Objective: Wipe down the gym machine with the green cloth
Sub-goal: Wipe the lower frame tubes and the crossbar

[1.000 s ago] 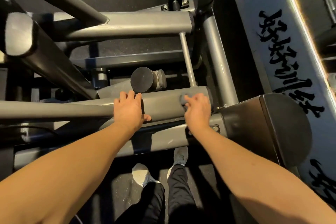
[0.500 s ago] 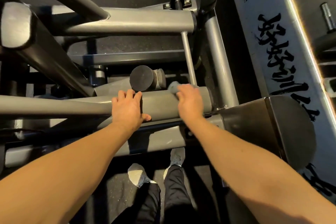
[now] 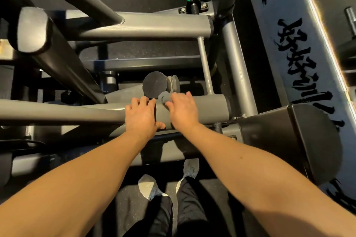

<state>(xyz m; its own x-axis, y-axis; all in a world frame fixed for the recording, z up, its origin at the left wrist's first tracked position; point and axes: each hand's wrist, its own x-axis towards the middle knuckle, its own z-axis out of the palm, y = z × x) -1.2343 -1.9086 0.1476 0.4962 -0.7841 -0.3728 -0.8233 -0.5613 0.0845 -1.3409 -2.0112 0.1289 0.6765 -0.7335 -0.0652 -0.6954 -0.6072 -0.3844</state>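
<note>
The gym machine's thick grey horizontal tube [image 3: 209, 109] runs across the middle of the view. My right hand [image 3: 184, 110] lies over the top of this tube and holds a small bunched cloth [image 3: 163, 97], which looks grey in this light and sticks out past the thumb and forefinger. My left hand [image 3: 141, 117] rests on the same tube just to the left, fingers draped over the top and thumb along the near side. The two hands are almost side by side. Most of the cloth is hidden under my right hand.
A round black end cap [image 3: 155, 83] sits just behind the hands. More grey tubes [image 3: 144, 25] cross above, and a thin rod [image 3: 205, 65] rises by my right hand. A black shroud [image 3: 289, 140] stands at right, beside a panel with black brush lettering [image 3: 298, 54]. My shoes [image 3: 148, 186] are on the dark floor below.
My right hand has slid left along the tube with the cloth, from near the tube's right end to close beside my left hand. My left hand has stayed in place.
</note>
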